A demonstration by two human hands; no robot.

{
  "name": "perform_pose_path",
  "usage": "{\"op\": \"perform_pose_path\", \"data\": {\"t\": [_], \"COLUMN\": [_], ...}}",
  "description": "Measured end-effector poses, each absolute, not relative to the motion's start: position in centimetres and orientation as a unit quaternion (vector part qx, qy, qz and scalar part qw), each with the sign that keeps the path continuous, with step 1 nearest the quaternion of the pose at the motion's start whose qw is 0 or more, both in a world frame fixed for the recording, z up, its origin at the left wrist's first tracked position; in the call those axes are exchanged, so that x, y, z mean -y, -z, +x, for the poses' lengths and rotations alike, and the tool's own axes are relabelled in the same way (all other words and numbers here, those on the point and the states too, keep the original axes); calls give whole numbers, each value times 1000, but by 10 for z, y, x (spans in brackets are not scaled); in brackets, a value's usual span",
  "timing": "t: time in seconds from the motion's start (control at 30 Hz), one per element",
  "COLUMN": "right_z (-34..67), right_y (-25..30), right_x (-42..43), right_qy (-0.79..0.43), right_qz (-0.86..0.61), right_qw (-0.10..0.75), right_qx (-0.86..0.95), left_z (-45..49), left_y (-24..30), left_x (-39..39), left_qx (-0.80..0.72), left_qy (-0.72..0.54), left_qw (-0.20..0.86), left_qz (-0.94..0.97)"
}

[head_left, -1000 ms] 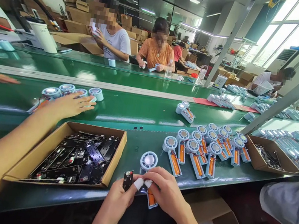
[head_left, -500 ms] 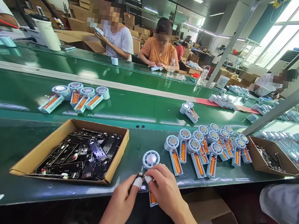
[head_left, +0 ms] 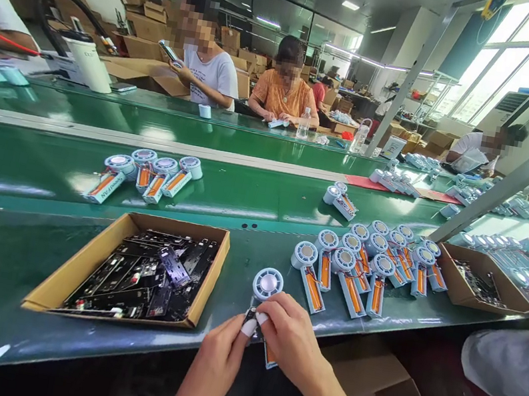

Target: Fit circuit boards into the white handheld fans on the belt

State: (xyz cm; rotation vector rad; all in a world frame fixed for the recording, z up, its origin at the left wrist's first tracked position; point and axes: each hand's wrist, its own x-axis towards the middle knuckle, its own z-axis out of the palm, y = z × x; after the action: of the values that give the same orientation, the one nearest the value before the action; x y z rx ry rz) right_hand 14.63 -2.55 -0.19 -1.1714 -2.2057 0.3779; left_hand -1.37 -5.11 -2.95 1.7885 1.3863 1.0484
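In front of me at the table edge lies a light-blue handheld fan [head_left: 268, 284], its round head facing up and its handle pointing toward me. An orange battery [head_left: 270, 356] shows in the handle below my fingers. My left hand [head_left: 220, 356] is closed, thumb and fingers pinching a small dark circuit board [head_left: 251, 313] over the handle. My right hand [head_left: 291, 332] is closed too, its covered fingertip pressed against the board's end. Whether it also grips a thin wire is hidden. White covers wrap the thumb and fingertip.
A cardboard tray [head_left: 213, 277] of dark circuit boards stands left. Several open-handled fans [head_left: 344, 260] lie right, before another board tray [head_left: 442, 272]. More fans [head_left: 165, 166] rest on the green belt [head_left: 245, 191]. A slanted metal post [head_left: 498, 166] rises at right. Co-workers sit opposite.
The fans on the belt have shifted slightly right. Both my hands stay at the fan handle, the board tilted a little differently. A co-worker's hand has come into view at the far right.
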Motion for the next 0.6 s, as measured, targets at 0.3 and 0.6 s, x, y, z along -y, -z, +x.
{"op": "perform_pose_path", "data": {"t": [0.3,0.6], "right_z": [161,170], "right_y": [-4,-1], "right_x": [11,23], "right_qy": [-267,-396], "right_qz": [-392,-421], "right_qw": [316,407], "right_qx": [821,708], "left_z": [-28,-23], "left_y": [20,34], "left_x": [34,45], "left_qx": [-449,-549], "left_qy": [-369,-396], "left_qw": [348,329], "left_qz": [736,658]}}
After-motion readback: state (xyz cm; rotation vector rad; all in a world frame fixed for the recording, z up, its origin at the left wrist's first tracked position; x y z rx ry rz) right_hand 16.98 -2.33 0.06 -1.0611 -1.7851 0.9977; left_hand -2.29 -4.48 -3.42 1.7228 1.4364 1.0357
